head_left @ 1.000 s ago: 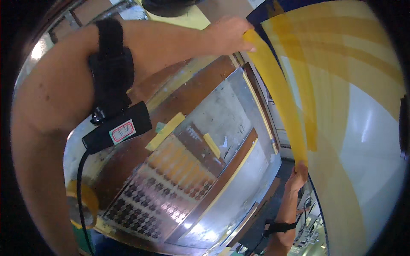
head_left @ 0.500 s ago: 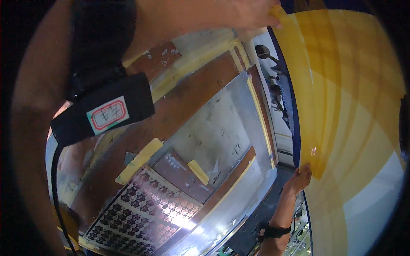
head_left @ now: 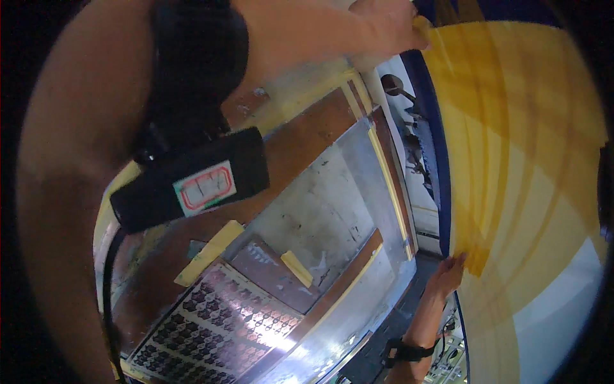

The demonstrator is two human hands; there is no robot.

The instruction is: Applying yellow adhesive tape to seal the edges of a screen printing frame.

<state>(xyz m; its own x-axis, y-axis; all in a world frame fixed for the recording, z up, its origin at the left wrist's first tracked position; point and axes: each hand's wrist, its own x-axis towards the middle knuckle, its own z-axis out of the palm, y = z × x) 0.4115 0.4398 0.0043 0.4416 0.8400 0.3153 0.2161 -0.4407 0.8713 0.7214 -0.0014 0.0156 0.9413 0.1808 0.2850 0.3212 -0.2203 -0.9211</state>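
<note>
A translucent yellow sheet (head_left: 534, 134), darker in overlapping layers along its left side, spans the right of the view. My left hand (head_left: 389, 29), reaching across the top, is closed on the sheet's upper left corner. Farther down the same edge, my right hand (head_left: 446, 276) pinches the sheet between thumb and fingers. A dark blue band (head_left: 430, 112) runs beside the sheet's left edge, between my hands. On my left wrist sits a black strap with a boxy black device (head_left: 246, 169) and cable; another black strap (head_left: 409, 351) circles my right wrist.
A large metal and brown work surface (head_left: 313, 198) lies at the centre, with strips of yellow tape (head_left: 214, 251) on it. A plate with dark repeated patterns (head_left: 211, 323) lies at its lower left. Dark metal machine parts (head_left: 409, 141) show beyond the surface's right edge.
My left forearm and its strapped device have shifted right, and the left hand has moved slightly right and down with the sheet's corner. My right hand still pinches the edge, slightly lower.
</note>
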